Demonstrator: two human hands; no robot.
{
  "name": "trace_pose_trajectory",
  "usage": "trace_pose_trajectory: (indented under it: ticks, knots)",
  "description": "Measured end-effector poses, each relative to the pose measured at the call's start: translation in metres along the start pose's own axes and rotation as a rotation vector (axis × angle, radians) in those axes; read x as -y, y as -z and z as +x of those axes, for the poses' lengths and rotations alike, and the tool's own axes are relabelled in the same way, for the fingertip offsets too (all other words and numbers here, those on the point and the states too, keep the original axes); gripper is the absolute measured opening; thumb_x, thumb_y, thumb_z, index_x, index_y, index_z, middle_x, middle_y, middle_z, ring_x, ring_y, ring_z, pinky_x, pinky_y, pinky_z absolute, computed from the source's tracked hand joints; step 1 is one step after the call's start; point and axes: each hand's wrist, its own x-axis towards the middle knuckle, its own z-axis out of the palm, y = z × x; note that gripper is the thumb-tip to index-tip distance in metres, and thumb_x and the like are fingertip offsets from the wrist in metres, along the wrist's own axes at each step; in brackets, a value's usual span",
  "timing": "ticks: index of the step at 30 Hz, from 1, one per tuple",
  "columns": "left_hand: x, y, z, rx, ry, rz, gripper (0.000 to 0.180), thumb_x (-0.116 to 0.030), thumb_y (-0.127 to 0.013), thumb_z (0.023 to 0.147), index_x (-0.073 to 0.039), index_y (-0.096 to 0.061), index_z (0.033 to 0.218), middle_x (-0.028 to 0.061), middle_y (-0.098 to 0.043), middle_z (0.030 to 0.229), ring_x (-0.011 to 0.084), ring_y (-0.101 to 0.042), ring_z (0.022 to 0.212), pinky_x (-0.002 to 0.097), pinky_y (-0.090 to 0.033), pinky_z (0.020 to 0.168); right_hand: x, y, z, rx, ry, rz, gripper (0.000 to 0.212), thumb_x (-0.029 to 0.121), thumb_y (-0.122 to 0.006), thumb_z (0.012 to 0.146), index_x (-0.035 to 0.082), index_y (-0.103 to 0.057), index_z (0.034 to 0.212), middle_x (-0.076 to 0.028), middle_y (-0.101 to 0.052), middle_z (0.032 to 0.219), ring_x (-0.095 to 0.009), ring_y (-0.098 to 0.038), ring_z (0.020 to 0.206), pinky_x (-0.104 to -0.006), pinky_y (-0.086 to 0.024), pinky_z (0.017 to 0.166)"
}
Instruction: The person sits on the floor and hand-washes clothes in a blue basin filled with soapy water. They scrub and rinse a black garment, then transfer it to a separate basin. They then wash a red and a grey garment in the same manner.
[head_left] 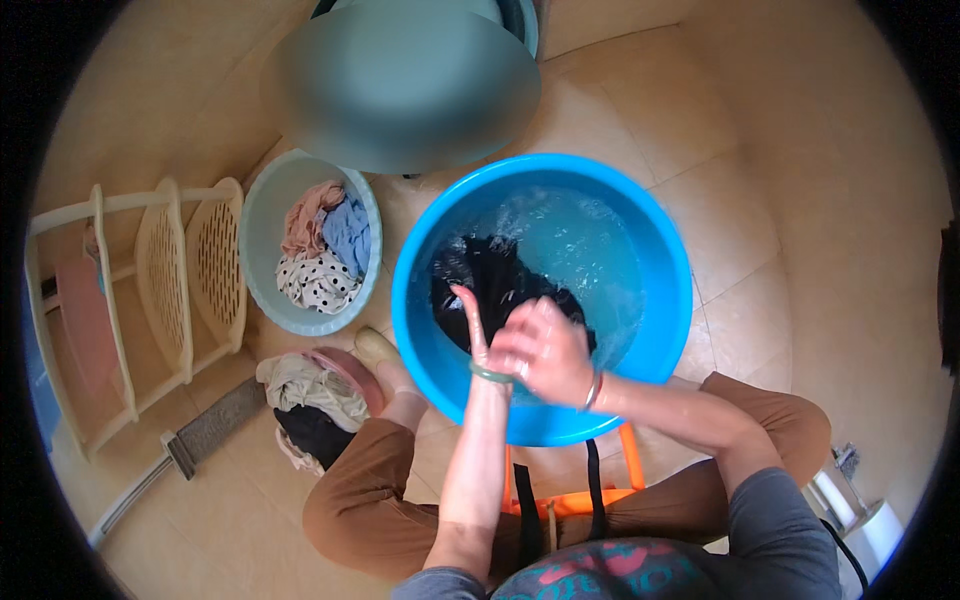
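Over the blue basin (pixel 675 300), my left hand (pixel 474 325) is held edge-on with its fingers stretched out and nothing in it. A green bangle (pixel 490 374) circles that wrist. My right hand (pixel 548 350) is bent in against the left wrist and bangle; motion blurs its fingers, so their grip is unclear. A metal bracelet (pixel 594 390) sits on the right wrist. Beneath both hands, a black garment (pixel 490 275) lies partly sunk in the water (pixel 590 240), in the left half of the basin. Both hands look wet.
Left of the basin stands a pale tub (pixel 372 270) of pink, blue and polka-dot clothes. Nearer lies a pink basin (pixel 355 372) with white and black cloth. A cream rack (pixel 185 290) and a long-handled brush (pixel 220 425) are farther left. A blurred grey-green round object (pixel 410 90) fills the top.
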Motion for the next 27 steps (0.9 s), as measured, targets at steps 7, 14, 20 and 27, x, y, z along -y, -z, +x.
trace_pose_trajectory:
  ticks: [7,14,20,27]
  knots:
    - [0.001,0.004,-0.039,-0.081,-0.250,0.820,0.041,-0.033,-0.047,0.096,-0.004,-0.055,0.123,0.0081,-0.062,0.117,0.0236,-0.061,0.102,0.0355,-0.050,0.091,0.045,-0.009,-0.037,0.178,0.266,-0.178,0.013,0.028,-0.069,0.073,0.019,-0.065,0.083,0.002,-0.053,0.090,-0.019,-0.050,0.086,-0.0316,-0.042,0.067]
    - [0.016,0.045,-0.040,-0.176,-0.062,0.013,0.041,-0.032,-0.048,0.096,-0.003,-0.053,0.124,0.0083,-0.061,0.117,0.0242,-0.061,0.101,0.0351,-0.050,0.091,0.023,-0.026,-0.020,0.027,0.278,-0.108,0.016,0.025,-0.071,0.073,0.015,-0.060,0.068,-0.001,-0.053,0.075,-0.019,-0.052,0.073,-0.0293,-0.046,0.057]
    - [0.047,0.037,-0.018,-0.668,-0.260,0.444,0.047,-0.041,-0.050,0.094,-0.004,-0.054,0.122,0.0107,-0.060,0.119,0.0245,-0.062,0.104,0.0399,-0.052,0.089,-0.099,-0.038,-0.022,-0.034,-0.182,-0.087,0.016,0.019,-0.058,0.084,0.010,-0.058,0.071,-0.010,-0.058,0.075,-0.031,-0.060,0.069,-0.0427,-0.049,0.058]
    - [0.053,0.015,-0.021,-0.701,-0.457,0.511,0.052,-0.021,-0.071,0.086,-0.014,-0.042,0.129,0.0056,-0.059,0.106,0.0165,-0.060,0.092,0.0332,-0.053,0.076,-0.148,-0.005,-0.020,-0.152,-0.409,-0.380,0.024,0.034,-0.058,0.090,0.012,-0.066,0.083,-0.007,-0.058,0.087,-0.030,-0.056,0.088,-0.0433,-0.048,0.072]
